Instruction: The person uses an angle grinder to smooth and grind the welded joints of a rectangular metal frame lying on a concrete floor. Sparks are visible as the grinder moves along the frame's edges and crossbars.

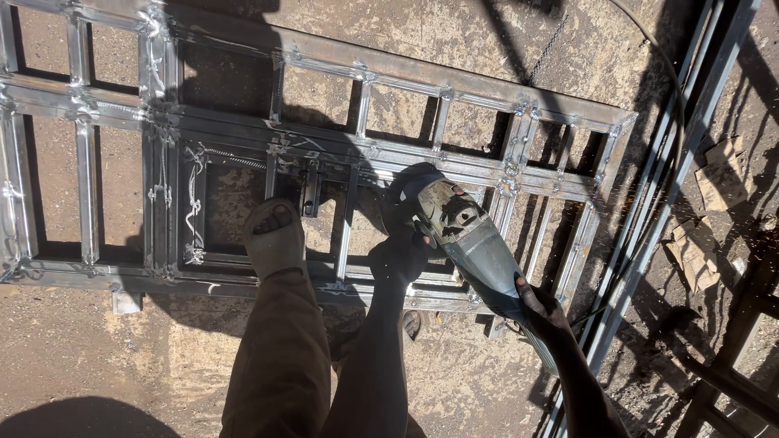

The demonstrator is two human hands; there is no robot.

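Head view: both hands grip grey angle grinder (466, 231) on welded steel frame (324, 162).

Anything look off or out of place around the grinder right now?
Yes. A sandalled foot with bare toes stands on the metal frame close to the grinder. The left hand and right hand on the grinder look ungloved. Scrap cardboard lies right of the frame.

Single head-worn view, straight down, close above metal frame (357, 154) on ground.
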